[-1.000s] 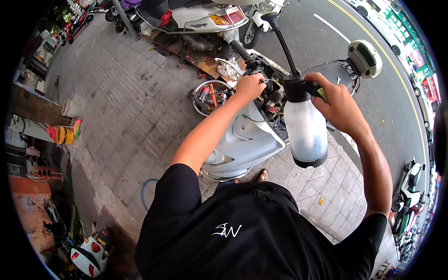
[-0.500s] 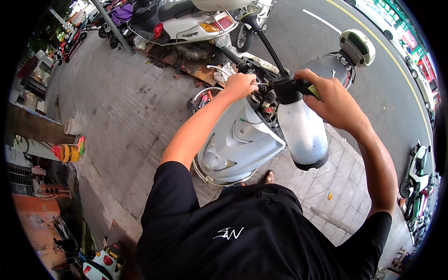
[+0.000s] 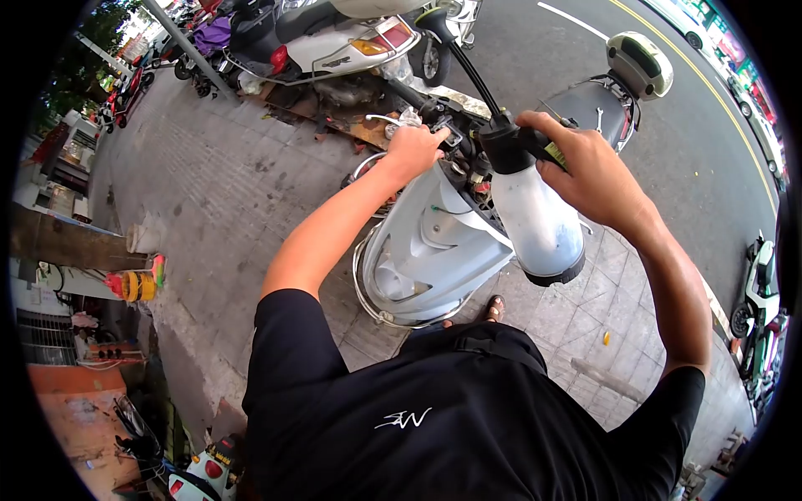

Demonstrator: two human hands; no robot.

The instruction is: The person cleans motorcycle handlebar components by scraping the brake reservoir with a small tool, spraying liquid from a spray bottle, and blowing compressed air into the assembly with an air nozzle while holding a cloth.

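My right hand [image 3: 589, 171] is wrapped round the black handle of a spray bottle [image 3: 539, 221], whose body is translucent white with a black base. The bottle tilts in front of the opened handlebar area [image 3: 468, 150] of a scooter with a light blue-grey front panel [image 3: 430, 242]. My left hand [image 3: 413, 150] is at the handlebar, left of the bottle's head, with its fingers closed together. Whatever those fingers hold is too small to make out. A wrench [image 3: 599, 118] lies on the scooter's dark seat [image 3: 581, 108].
Behind the handlebar stands a white scooter [image 3: 334, 54] beside cardboard on the pavement. A round tray [image 3: 368, 167] is partly behind my left forearm. The road [image 3: 668, 159] runs along the right, with parked scooters [image 3: 756, 309]. A foot in a sandal [image 3: 495, 309] shows below.
My left hand has moved left, away from the bottle's head, along the handlebar. My right hand keeps its grip on the bottle. The whole view has shifted slightly, and the tray is now more covered.
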